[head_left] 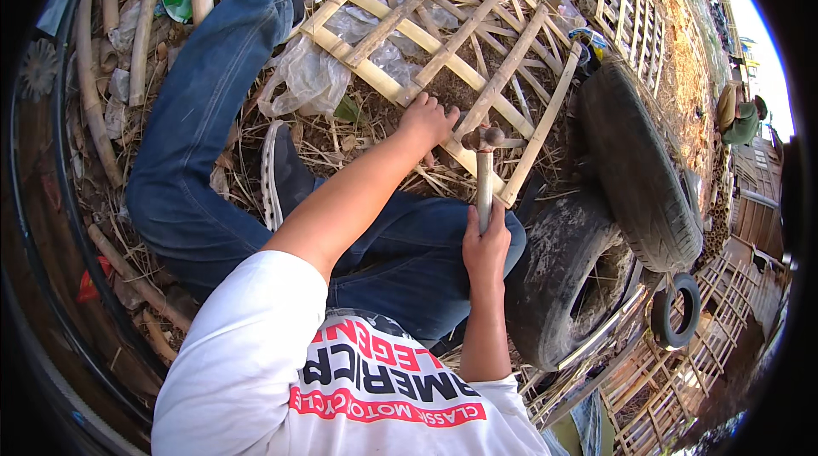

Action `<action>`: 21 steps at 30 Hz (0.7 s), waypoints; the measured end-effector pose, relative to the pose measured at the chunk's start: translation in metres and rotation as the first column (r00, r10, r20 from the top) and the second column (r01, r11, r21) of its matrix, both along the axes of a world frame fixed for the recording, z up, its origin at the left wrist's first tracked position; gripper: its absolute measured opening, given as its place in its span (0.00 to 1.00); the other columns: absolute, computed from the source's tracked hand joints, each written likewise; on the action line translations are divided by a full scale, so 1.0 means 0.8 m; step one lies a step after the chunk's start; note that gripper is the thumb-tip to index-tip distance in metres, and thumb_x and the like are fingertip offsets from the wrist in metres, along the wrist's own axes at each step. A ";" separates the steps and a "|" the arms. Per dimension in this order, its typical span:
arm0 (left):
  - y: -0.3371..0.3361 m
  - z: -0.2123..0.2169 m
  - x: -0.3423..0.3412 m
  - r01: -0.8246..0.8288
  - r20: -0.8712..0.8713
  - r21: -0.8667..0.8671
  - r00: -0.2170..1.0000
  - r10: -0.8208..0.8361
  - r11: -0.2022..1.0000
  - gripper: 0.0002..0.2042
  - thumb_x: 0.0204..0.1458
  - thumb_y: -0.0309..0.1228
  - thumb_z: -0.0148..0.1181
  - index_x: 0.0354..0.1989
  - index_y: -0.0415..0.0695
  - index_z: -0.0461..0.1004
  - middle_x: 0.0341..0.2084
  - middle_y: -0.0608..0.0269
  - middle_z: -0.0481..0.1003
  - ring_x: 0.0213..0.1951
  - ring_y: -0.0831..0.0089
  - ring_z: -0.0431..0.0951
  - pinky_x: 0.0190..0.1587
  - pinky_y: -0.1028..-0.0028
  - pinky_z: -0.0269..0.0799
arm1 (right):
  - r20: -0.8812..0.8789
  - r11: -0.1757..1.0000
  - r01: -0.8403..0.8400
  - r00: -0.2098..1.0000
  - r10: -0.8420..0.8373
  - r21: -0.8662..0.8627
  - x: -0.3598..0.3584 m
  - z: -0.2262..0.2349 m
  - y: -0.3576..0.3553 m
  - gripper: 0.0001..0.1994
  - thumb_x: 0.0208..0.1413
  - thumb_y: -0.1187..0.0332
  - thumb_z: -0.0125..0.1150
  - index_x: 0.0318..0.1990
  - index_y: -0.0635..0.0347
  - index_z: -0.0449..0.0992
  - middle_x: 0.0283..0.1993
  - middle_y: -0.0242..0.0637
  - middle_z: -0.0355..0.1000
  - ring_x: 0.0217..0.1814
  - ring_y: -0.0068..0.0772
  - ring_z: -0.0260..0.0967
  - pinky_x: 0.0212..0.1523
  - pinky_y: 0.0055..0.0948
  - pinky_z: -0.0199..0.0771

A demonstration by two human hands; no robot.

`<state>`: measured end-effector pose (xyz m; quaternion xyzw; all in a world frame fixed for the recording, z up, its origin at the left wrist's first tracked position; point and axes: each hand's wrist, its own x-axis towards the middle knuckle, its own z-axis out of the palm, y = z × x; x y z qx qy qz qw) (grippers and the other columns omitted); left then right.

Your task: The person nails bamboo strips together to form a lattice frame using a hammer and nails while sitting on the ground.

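Note:
A lattice of split bamboo slats (372, 74) lies in front of my legs, with its slats crossing at angles. My left hand (426, 125) is closed round the near edge of this lattice, at a slat crossing. In my right hand (487, 245) is a hammer (484, 179), held by its pale handle. Its rusty head points away from me, above the lattice's near edge and to the right of my left hand. Whether the head touches the bamboo, I cannot tell.
Two worn tyres (643, 166) lean to the right of my knee, with a smaller tyre (675, 311) beyond. Other bamboo lattices (632, 13) lie farther off. Plastic bags (307, 77) and dry straw litter the ground. Bamboo poles (92, 81) lie at left. A person (743, 119) is far right.

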<state>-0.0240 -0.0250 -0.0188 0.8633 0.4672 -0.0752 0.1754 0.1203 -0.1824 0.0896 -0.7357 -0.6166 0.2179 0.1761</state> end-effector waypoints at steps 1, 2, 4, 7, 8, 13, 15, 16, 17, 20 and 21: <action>0.000 -0.003 0.000 0.004 0.000 0.032 1.000 -0.004 0.999 0.60 0.19 0.54 0.77 0.66 0.40 0.56 0.45 0.56 0.75 0.54 0.58 0.70 0.57 0.62 0.57 | 0.015 0.999 -0.008 1.000 0.008 0.031 0.000 0.002 0.001 0.16 0.59 0.68 0.58 0.49 0.70 0.67 0.27 0.61 0.72 0.33 0.63 0.73 0.30 0.46 0.69; -0.002 -0.003 -0.001 0.006 0.008 0.051 1.000 -0.007 0.999 0.59 0.19 0.54 0.77 0.65 0.40 0.56 0.45 0.56 0.75 0.53 0.58 0.70 0.57 0.62 0.58 | 0.001 1.000 0.029 1.000 -0.029 0.005 -0.002 0.010 0.001 0.16 0.59 0.68 0.58 0.49 0.69 0.68 0.29 0.60 0.73 0.34 0.60 0.74 0.32 0.43 0.70; -0.005 -0.004 -0.002 0.009 0.023 0.088 1.000 -0.011 0.996 0.59 0.19 0.54 0.77 0.65 0.40 0.57 0.44 0.56 0.76 0.52 0.59 0.70 0.57 0.62 0.58 | -0.024 0.994 0.102 0.994 -0.103 -0.050 -0.008 0.030 0.002 0.16 0.59 0.67 0.59 0.49 0.69 0.68 0.32 0.56 0.74 0.35 0.53 0.76 0.35 0.38 0.72; -0.009 0.001 -0.007 0.007 0.056 0.107 0.998 -0.013 0.994 0.58 0.19 0.54 0.77 0.64 0.39 0.58 0.42 0.57 0.76 0.51 0.59 0.71 0.57 0.62 0.58 | -0.113 0.985 0.146 0.984 -0.135 0.092 -0.008 0.052 0.000 0.14 0.61 0.68 0.58 0.49 0.69 0.68 0.27 0.39 0.71 0.28 0.22 0.65 0.30 0.24 0.67; -0.008 0.000 -0.007 0.006 0.052 0.102 0.999 -0.011 0.995 0.58 0.19 0.53 0.77 0.64 0.39 0.58 0.42 0.57 0.76 0.50 0.59 0.72 0.56 0.62 0.58 | -0.128 0.977 0.157 0.982 -0.140 0.142 -0.011 0.063 0.002 0.14 0.61 0.68 0.57 0.49 0.68 0.68 0.25 0.36 0.69 0.28 0.19 0.63 0.28 0.22 0.65; -0.007 0.004 -0.004 0.004 0.044 0.068 0.999 -0.007 0.998 0.58 0.18 0.53 0.78 0.64 0.40 0.58 0.43 0.57 0.76 0.51 0.59 0.71 0.56 0.63 0.58 | 0.025 0.990 0.063 0.997 -0.067 0.128 -0.007 0.031 0.001 0.17 0.60 0.70 0.55 0.53 0.66 0.63 0.27 0.56 0.72 0.28 0.56 0.74 0.28 0.41 0.72; -0.005 0.000 -0.002 -0.009 0.024 0.076 1.000 0.007 0.997 0.58 0.19 0.53 0.78 0.65 0.40 0.57 0.44 0.57 0.76 0.53 0.59 0.70 0.57 0.63 0.57 | 0.089 1.000 0.022 0.996 -0.024 0.021 -0.003 0.006 -0.006 0.18 0.59 0.69 0.56 0.53 0.67 0.62 0.29 0.61 0.72 0.32 0.64 0.72 0.28 0.49 0.70; -0.004 -0.003 -0.001 -0.015 0.015 0.079 1.000 0.014 0.997 0.58 0.19 0.53 0.78 0.65 0.41 0.57 0.45 0.57 0.75 0.53 0.59 0.70 0.57 0.63 0.57 | 0.089 0.999 0.033 0.996 -0.031 -0.031 -0.001 -0.002 -0.008 0.18 0.59 0.69 0.56 0.53 0.67 0.63 0.29 0.62 0.73 0.33 0.64 0.73 0.29 0.50 0.70; -0.003 0.001 0.001 -0.018 0.014 0.034 1.000 0.017 0.999 0.58 0.21 0.51 0.78 0.65 0.41 0.56 0.47 0.55 0.75 0.55 0.58 0.69 0.59 0.62 0.55 | 0.089 0.999 0.030 0.996 -0.027 -0.034 0.001 -0.002 -0.008 0.18 0.59 0.69 0.56 0.53 0.67 0.63 0.29 0.62 0.73 0.33 0.64 0.73 0.29 0.50 0.70; 0.000 0.007 0.001 -0.023 0.011 -0.029 1.000 0.024 0.999 0.57 0.22 0.49 0.78 0.66 0.42 0.55 0.49 0.54 0.74 0.57 0.58 0.68 0.61 0.61 0.53 | 0.072 1.000 0.022 0.997 -0.021 -0.019 0.005 -0.003 -0.006 0.18 0.58 0.69 0.57 0.52 0.69 0.64 0.29 0.61 0.73 0.33 0.63 0.73 0.30 0.48 0.71; -0.001 0.000 -0.001 -0.025 0.009 -0.003 1.000 0.025 1.000 0.57 0.21 0.51 0.78 0.66 0.42 0.56 0.48 0.55 0.75 0.56 0.59 0.68 0.59 0.62 0.54 | 0.056 1.000 0.020 0.998 -0.020 0.003 0.005 -0.004 -0.006 0.18 0.58 0.68 0.57 0.52 0.70 0.65 0.29 0.61 0.73 0.33 0.63 0.73 0.30 0.48 0.72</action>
